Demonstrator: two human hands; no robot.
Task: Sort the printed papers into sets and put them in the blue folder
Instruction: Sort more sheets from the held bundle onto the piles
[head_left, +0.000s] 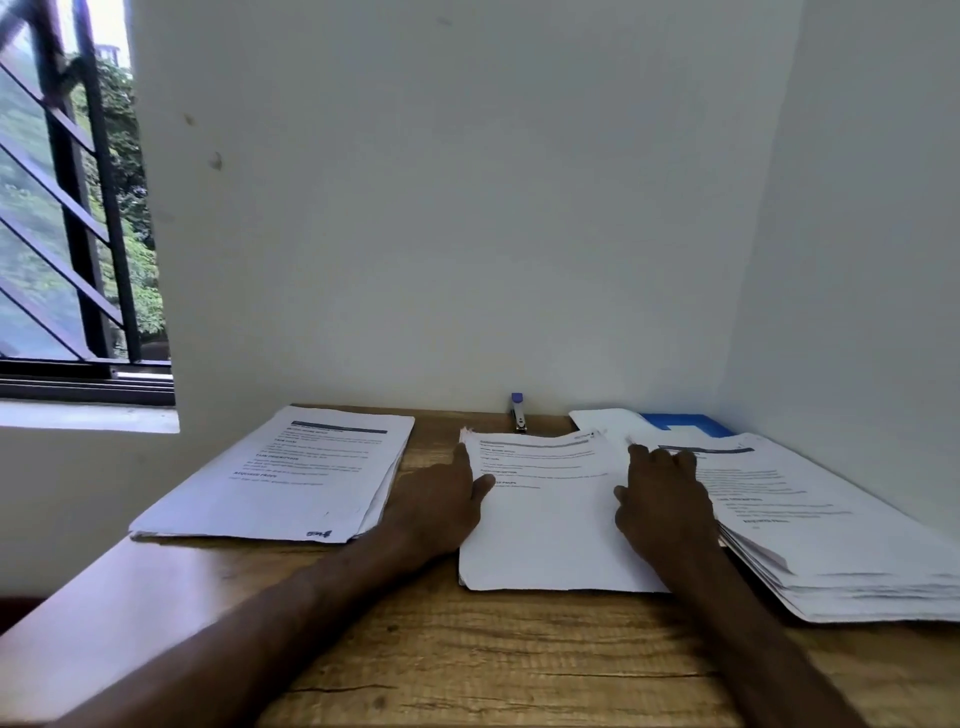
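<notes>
Three lots of printed papers lie on the wooden desk (519, 654). A stack (291, 478) sits at the left, a thin set (545, 525) in the middle, and a thick pile (841, 525) at the right. My left hand (441, 504) rests against the middle set's left edge, index finger along it and thumb on the sheet. My right hand (665, 504) lies flat with straight fingers on the set's right side, beside the thick pile. The blue folder (691, 423) lies at the back right, mostly covered by papers.
A stapler (518, 415) with a purple end stands against the back wall between the stacks. White walls close the desk at the back and right. A barred window (67, 218) is at the far left. The desk's left edge drops off below the left stack.
</notes>
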